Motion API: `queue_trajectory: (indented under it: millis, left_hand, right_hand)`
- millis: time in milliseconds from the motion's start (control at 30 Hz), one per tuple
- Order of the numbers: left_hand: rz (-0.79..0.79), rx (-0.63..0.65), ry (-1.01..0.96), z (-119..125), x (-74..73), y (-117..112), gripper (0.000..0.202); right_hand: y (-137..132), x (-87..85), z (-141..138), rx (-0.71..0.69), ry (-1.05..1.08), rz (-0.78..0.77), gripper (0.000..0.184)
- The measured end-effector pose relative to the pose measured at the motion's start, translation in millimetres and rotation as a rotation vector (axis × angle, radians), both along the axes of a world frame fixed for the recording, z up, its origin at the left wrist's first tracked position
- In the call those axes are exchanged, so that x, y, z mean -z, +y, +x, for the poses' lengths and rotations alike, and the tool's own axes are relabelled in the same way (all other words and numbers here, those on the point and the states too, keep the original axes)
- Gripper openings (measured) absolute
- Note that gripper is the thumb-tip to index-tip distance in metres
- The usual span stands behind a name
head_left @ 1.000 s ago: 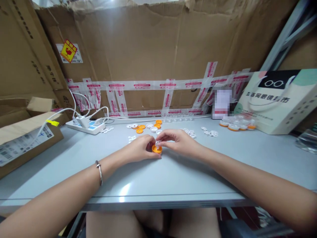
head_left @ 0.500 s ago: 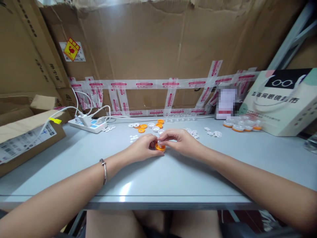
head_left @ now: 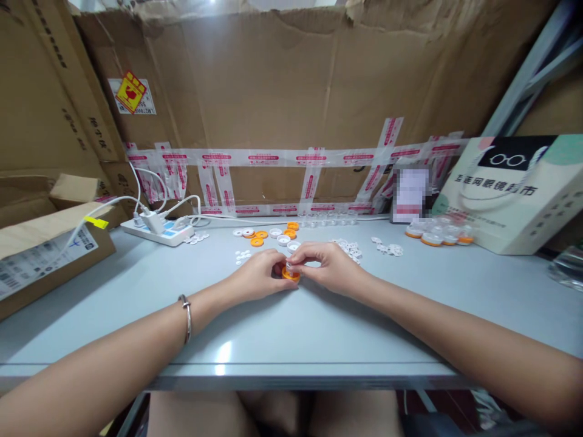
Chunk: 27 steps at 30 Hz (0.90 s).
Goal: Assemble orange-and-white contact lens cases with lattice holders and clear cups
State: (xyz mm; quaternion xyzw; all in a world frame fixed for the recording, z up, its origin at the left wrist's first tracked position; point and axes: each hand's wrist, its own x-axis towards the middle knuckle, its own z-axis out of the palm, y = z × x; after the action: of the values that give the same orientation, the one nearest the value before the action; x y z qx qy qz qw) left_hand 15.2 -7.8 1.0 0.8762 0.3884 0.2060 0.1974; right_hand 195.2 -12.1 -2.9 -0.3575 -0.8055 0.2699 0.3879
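My left hand (head_left: 262,273) curls its thumb and fingers round the rim of an orange ring-shaped part (head_left: 289,277) on the table. Above that part, my right hand (head_left: 325,265) pinches a small white piece (head_left: 288,266) between thumb and forefinger; its exact shape is mostly hidden. Just behind my hands lie loose orange rings (head_left: 257,241) and white rings (head_left: 283,240). Small white discs (head_left: 242,257) are scattered behind my left hand, and a pile of small white pieces (head_left: 350,249) sits behind my right.
A row of clear caps (head_left: 328,220) lines the back of the table (head_left: 255,334). To the right are orange-and-clear round assemblies (head_left: 439,233), a phone (head_left: 410,193) and a paper bag (head_left: 498,194). A power strip (head_left: 159,232) and an opened carton (head_left: 50,255) stand left.
The view has shifted slightly. My right fingers have come a little lower over the orange part with the white piece; my left hand keeps its hold.
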Motion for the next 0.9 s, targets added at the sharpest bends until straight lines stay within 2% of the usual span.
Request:
queue_trajectory:
  millis: [167, 267, 333, 400, 500, 600, 667, 800, 900]
  left_hand:
    - [0.037, 0.0, -0.002, -0.2, 1.3, 0.3, 0.018]
    - [0.04, -0.014, -0.008, -0.1, 2.0, 0.2, 0.019]
    - [0.045, -0.023, -0.003, -0.2, 1.9, -0.5, 0.02]
    - [0.046, -0.028, 0.003, -0.5, 1.9, -1.1, 0.021]
    - [0.026, -0.037, -0.002, -0.8, 2.9, -0.3, 0.019]
    - [0.012, -0.045, -0.035, -1.1, 4.8, 2.3, 0.018]
    - [0.012, -0.043, -0.052, -1.3, 6.1, 3.7, 0.019]
    - [0.009, -0.046, -0.057, -1.3, 7.2, 4.0, 0.018]
    - [-0.011, -0.053, -0.067, -1.0, 7.2, 3.5, 0.019]
  right_hand:
    - [-2.0, 1.4, -3.5, 0.007, 0.024, -0.073, 0.015]
    - [2.6, -7.4, 1.8, 0.042, 0.037, -0.074, 0.02]
    - [15.2, -17.4, 17.0, 0.184, 0.078, -0.039, 0.028]
    - [36.3, -26.8, 42.8, 0.44, 0.081, 0.02, 0.031]
    - [76.2, -30.9, 91.0, 0.628, 0.021, 0.004, 0.028]
    - [110.6, -20.6, 129.3, 0.72, -0.098, -0.066, 0.022]
    - [126.0, -8.9, 142.4, 0.739, -0.152, -0.092, 0.022]
    - [141.2, 15.3, 144.6, 0.769, -0.178, -0.122, 0.024]
    - [143.5, 25.9, 139.6, 0.807, -0.133, -0.093, 0.023]
